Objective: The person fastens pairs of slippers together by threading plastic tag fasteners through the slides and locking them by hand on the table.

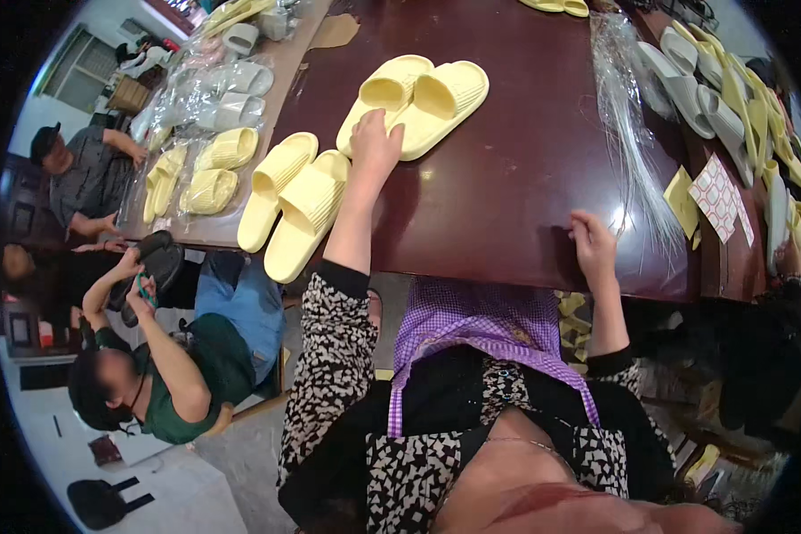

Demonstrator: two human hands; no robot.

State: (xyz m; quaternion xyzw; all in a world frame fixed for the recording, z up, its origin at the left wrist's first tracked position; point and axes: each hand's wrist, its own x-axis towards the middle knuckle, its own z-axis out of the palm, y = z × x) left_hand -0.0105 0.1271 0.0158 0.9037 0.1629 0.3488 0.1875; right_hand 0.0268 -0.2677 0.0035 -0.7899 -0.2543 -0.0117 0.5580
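Observation:
My left hand (pixel 376 147) reaches over the table to a pair of pale yellow slide slippers (pixel 450 100). Its fingers are bent and the thumb stands apart; they touch or lie just over the near end of the left slipper, and I cannot see a firm grip. Left of my forearm, a second yellow pair (pixel 307 194) lies at the near table edge, one slipper partly overlapping the other. My right hand (pixel 594 242) is at the table's near edge on the right, loosely curved, fingers and thumb apart, nothing visible in it.
Bagged slippers (pixel 231 111) cover the left side of the dark red table (pixel 507 178). To the right are a bundle of clear strands (pixel 627 133), patterned card (pixel 717 198) and a heap of grey and yellow slippers (pixel 734 107). A seated co-worker (pixel 187 383) handles a dark slipper (pixel 158 262).

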